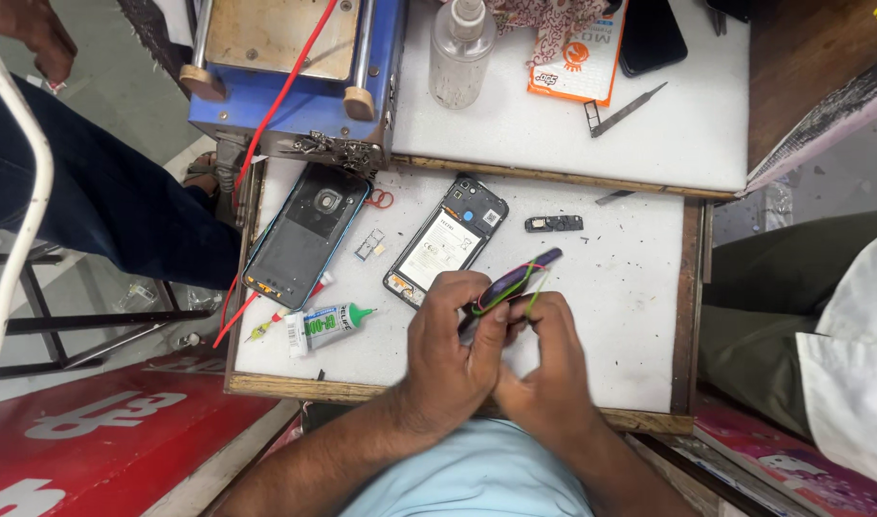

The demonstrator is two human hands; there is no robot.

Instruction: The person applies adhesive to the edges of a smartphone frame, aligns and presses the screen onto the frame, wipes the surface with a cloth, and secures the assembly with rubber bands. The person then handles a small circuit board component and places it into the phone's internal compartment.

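We grip a dark phone screen (517, 278) edge-on with both hands above the white work board (630, 325). Our left hand (453, 349) clasps it from the left, fingers curled over its lower end, while our right hand (553, 369) pinches it from the right, with thin coloured bands looped around the piece. Just beyond our knuckles lies an opened phone body (445, 241) showing its battery. Left of that rests a blue-rimmed back cover (304, 235), and a small glue tube (328, 325) lies near the board's front edge, apart from our hands.
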